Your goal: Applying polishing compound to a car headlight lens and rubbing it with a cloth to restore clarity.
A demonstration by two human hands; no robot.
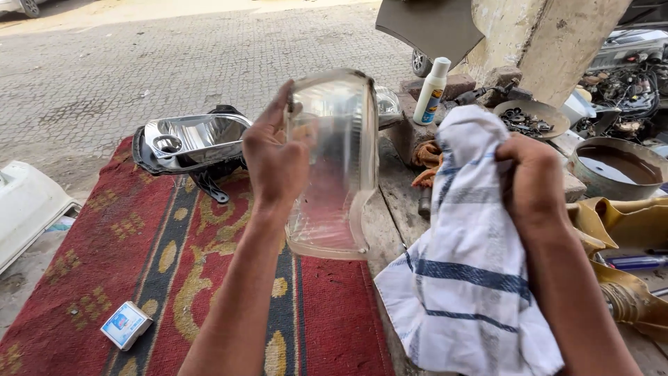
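Observation:
My left hand [276, 160] grips a clear plastic headlight lens cover [334, 167] by its left edge and holds it upright above the red patterned rug [104, 251]. My right hand [532, 184] is closed on a white cloth with blue stripes [466, 271], which hangs down to the right of the lens without touching it. A chrome headlight housing in a black frame [191, 143] lies on the rug behind my left hand.
A white bottle [431, 90] stands on bricks at the back. A pan of small metal parts [527, 118] and a metal bowl of dark liquid [618, 166] sit right. A small blue-and-white box [126, 324] lies on the rug. A white panel [24, 205] is at left.

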